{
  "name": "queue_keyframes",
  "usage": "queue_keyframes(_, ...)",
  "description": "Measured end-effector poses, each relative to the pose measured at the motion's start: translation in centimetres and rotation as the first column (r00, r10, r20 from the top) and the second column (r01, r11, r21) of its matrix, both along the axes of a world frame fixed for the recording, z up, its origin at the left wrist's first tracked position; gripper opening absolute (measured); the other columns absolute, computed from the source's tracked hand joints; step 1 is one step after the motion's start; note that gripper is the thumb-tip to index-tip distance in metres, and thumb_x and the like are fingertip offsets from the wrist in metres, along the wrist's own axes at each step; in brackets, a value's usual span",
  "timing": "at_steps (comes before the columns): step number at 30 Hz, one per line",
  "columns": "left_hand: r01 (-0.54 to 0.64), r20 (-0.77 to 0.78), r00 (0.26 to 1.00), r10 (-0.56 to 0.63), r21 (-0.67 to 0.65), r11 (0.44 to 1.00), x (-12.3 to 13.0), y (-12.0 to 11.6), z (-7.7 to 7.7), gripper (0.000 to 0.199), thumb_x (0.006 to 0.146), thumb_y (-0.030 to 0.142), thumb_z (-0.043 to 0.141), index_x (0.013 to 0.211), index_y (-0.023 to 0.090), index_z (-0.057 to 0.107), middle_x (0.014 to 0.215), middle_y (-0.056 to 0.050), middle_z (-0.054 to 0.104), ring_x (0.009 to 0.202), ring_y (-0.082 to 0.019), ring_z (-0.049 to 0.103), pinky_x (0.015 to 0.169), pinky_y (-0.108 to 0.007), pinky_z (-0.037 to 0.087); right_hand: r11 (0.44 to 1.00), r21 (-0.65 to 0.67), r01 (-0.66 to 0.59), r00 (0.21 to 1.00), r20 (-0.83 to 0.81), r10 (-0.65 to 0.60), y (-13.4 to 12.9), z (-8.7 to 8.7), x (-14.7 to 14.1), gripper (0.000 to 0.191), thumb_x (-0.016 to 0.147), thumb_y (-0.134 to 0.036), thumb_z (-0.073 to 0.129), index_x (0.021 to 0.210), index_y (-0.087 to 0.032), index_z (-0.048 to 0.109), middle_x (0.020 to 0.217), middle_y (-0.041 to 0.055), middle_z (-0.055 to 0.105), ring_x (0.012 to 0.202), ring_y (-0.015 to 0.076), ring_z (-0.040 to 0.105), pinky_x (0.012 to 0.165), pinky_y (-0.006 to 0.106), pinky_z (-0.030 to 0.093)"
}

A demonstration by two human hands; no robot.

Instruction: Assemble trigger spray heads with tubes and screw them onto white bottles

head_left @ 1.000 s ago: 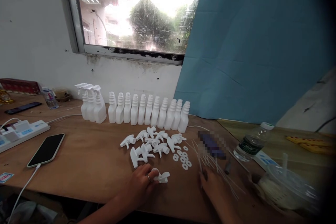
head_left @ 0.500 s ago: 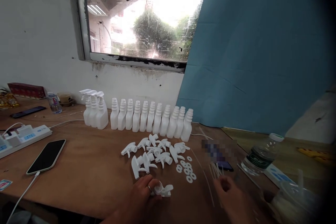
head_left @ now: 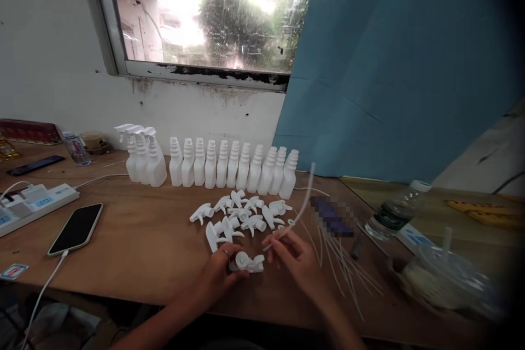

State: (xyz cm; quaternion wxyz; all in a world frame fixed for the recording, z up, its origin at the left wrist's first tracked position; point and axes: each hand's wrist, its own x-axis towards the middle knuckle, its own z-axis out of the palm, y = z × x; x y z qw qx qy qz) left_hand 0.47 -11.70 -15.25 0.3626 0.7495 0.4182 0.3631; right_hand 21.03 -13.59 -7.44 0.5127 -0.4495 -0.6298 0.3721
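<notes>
In the head view, the left hand (head_left: 218, 273) holds a white spray head (head_left: 253, 264) between thumb and fingers, low over the near middle of the worktop (head_left: 143, 251), with the round collar opening facing upward. Just to its right, the right hand (head_left: 298, 256) pinches a thin translucent tube (head_left: 308, 194) in its fingertips; the tube bends up toward the far right, and its short lower end points left toward the spray head, apart from it. Beyond the hands lies a loose pile of spray heads (head_left: 253, 222), with a few white washers (head_left: 291, 222) at its right, partly hidden by the right hand. More tubes (head_left: 344, 265) fan out to the right of that hand, near a pixelated purple object (head_left: 334, 219). Along the far side stands a row of white bottles (head_left: 222, 169) with bare necks, and to the left of them three bottles with spray heads fitted (head_left: 156, 167). A phone (head_left: 76, 229) lies on the left; a clear water bottle (head_left: 391, 213) and a lidded plastic cup (head_left: 447, 279) are on the right.
</notes>
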Motion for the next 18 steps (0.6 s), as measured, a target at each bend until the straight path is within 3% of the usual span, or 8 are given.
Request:
queue_keyframes(3, 0.044, -0.026, 0.999, -0.042, 0.062, 0.997, -0.1, 0.1, 0.5, 0.021, 0.081, 0.025, 0.071, 0.100, 0.019, 0.066, 0.094, -0.003, 0.057, 0.082, -0.016, 0.057, 0.075, -0.025, 0.047, 0.993, 0.042, -0.109, 0.993, 0.043, 0.107, 0.2, -0.2, -1.9, 0.023, 0.094, -0.039, 0.052, 0.086, -0.019, 0.058, 0.077, 0.0027, 0.064, 0.065, 0.0146, 0.062, 0.059, 0.026, 0.049)
queue_keyframes(7, 0.065, -0.042, 0.997, -0.062, 0.081, 0.995, -0.1, 0.0, 0.6, 0.026, 0.082, 0.026, 0.070, 0.107, 0.020, 0.067, 0.095, -0.004, 0.055, 0.085, -0.017, 0.057, 0.079, -0.028, 0.047, 0.984, 0.070, -0.161, 0.976, 0.159, 0.148, 0.5, -0.7, -2.7, 0.023, 0.097, -0.036, 0.048, 0.085, -0.020, 0.058, 0.073, 0.0002, 0.060, 0.067, 0.0138, 0.059, 0.064, 0.026, 0.047)
queue_keyframes(12, 0.070, -0.060, 0.996, -0.065, 0.096, 0.993, -0.1, 0.0, 0.4, 0.031, 0.083, 0.028, 0.070, 0.114, 0.023, 0.066, 0.095, -0.003, 0.054, 0.087, -0.017, 0.056, 0.080, -0.028, 0.047, 0.978, 0.114, -0.173, 0.932, 0.340, 0.125, 0.9, -1.2, -2.8, 0.022, 0.095, -0.031, 0.051, 0.078, -0.019, 0.058, 0.071, -0.0011, 0.057, 0.068, 0.0136, 0.054, 0.062, 0.024, 0.041)
queue_keyframes(18, 0.064, -0.073, 0.996, -0.057, 0.111, 0.992, -0.1, 0.0, 0.2, 0.030, 0.085, 0.029, 0.067, 0.114, 0.025, 0.066, 0.093, -0.002, 0.052, 0.085, -0.016, 0.055, 0.078, -0.027, 0.047, 0.976, 0.130, -0.173, 0.918, 0.382, 0.112, 1.1, -1.6, -2.7, 0.019, 0.095, -0.025, 0.051, 0.079, -0.019, 0.059, 0.075, -0.0002, 0.060, 0.070, 0.0140, 0.055, 0.062, 0.024, 0.041)
